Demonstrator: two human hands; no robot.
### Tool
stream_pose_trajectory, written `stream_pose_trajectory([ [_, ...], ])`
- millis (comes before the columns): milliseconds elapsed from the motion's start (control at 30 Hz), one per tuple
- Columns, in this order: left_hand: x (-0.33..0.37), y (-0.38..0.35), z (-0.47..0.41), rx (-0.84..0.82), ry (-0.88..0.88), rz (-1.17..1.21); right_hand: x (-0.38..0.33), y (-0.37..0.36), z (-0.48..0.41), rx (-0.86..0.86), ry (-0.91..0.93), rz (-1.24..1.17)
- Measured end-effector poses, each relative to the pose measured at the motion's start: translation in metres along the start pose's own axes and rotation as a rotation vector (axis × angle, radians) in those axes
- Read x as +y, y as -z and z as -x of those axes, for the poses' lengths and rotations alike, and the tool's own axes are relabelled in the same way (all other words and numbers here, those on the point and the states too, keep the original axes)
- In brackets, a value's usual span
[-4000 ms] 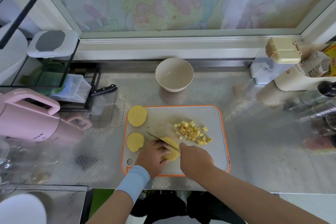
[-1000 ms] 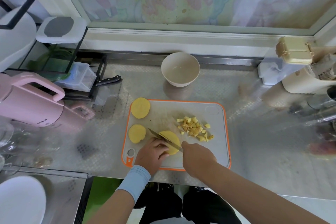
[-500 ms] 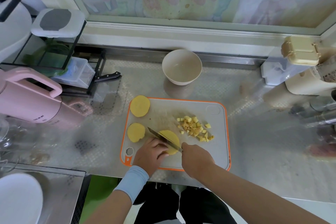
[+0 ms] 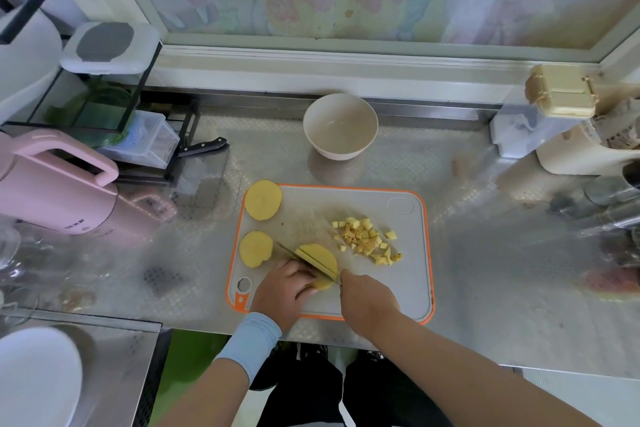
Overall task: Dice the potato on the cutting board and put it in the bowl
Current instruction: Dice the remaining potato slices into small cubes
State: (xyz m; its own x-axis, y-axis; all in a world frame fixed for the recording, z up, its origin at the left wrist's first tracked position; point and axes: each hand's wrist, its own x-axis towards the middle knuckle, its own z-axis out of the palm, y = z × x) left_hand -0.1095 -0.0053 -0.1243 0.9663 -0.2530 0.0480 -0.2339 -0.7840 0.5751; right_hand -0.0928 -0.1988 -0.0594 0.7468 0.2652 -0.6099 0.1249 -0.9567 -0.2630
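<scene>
A grey cutting board [image 4: 408, 274] with an orange rim lies on the steel counter. My left hand [image 4: 282, 289] holds down a yellow potato slice [image 4: 320, 258] with curled fingers. My right hand [image 4: 367, 302] grips a knife [image 4: 304, 258] whose blade lies across that slice, and a cut line shows in it. Two more potato slices [image 4: 263, 199] [image 4: 255, 249] lie at the board's left edge. A pile of small potato dice [image 4: 365, 241] sits right of centre. The beige bowl [image 4: 340, 126] stands behind the board and holds no potato.
A pink kettle [image 4: 52, 191] stands at the left beside a black rack [image 4: 166, 135] with a black-handled knife [image 4: 204, 147]. Containers and a cream box [image 4: 561, 95] crowd the right side. A white plate [image 4: 34, 378] sits at the lower left.
The knife blade has worked across the potato slice, which now shows cut lines. Both hands stay at the same spot on the board; the camera view shifted slightly.
</scene>
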Motion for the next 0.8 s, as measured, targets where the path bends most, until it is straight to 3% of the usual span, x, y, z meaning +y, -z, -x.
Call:
stream_pose_trajectory([
  [233,0.001,0.001,0.001,0.000,0.042,0.016,0.005,-0.001,0.001,0.038,0.084,0.006],
  [533,0.004,0.002,0.006,0.045,0.059,0.015,0.001,0.011,-0.001,-0.036,0.030,-0.046],
  [800,0.010,0.003,0.004,0.066,-0.039,-0.028,-0.002,0.020,0.010,0.048,0.032,0.019],
])
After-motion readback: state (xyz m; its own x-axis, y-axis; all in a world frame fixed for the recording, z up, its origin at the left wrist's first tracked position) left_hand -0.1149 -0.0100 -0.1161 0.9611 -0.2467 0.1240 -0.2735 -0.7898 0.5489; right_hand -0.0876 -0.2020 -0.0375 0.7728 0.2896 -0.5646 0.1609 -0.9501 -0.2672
